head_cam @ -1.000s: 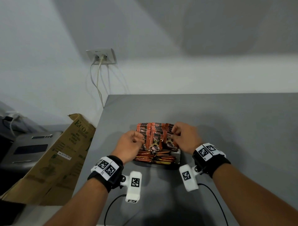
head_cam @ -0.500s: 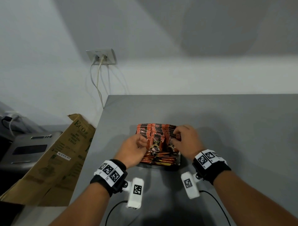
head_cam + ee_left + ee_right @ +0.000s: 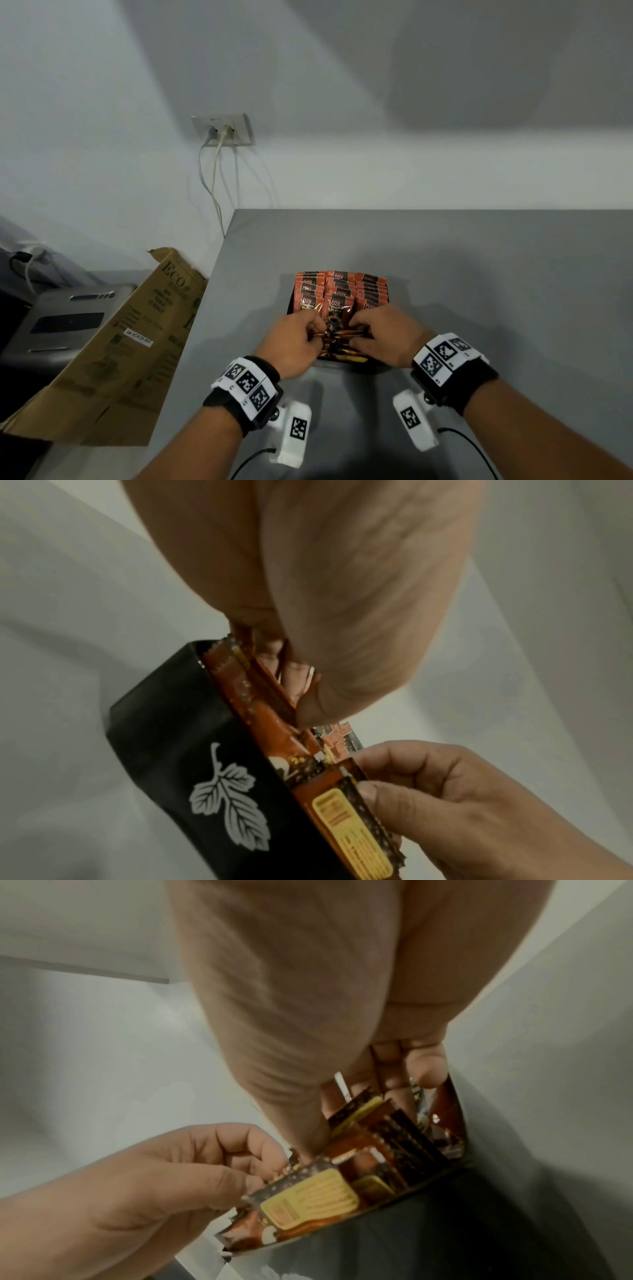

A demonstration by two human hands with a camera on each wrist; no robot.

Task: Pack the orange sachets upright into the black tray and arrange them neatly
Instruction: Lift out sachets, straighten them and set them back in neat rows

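Observation:
The black tray [image 3: 290, 306] sits on the grey table, packed with rows of upright orange sachets [image 3: 339, 291]. Both hands are over its near end. My left hand [image 3: 317, 334] pinches the edge of a near sachet [image 3: 308, 1199] with a yellow label. My right hand [image 3: 356, 330] pinches the same front row from the other side, thumb and forefinger on a sachet [image 3: 346, 818]. In the left wrist view the tray's wall [image 3: 164, 737] carries a white leaf print. The near rows are partly hidden under the hands.
A brown cardboard box [image 3: 137, 342] leans off the table's left edge [image 3: 205, 308], with a grey machine [image 3: 61, 318] behind it. A wall socket [image 3: 222, 128] with cables hangs above the far left corner. Wrist camera cables trail near the front edge.
Both hands have drawn back toward me, from the middle rows of sachets to the front rows, and have come closer together.

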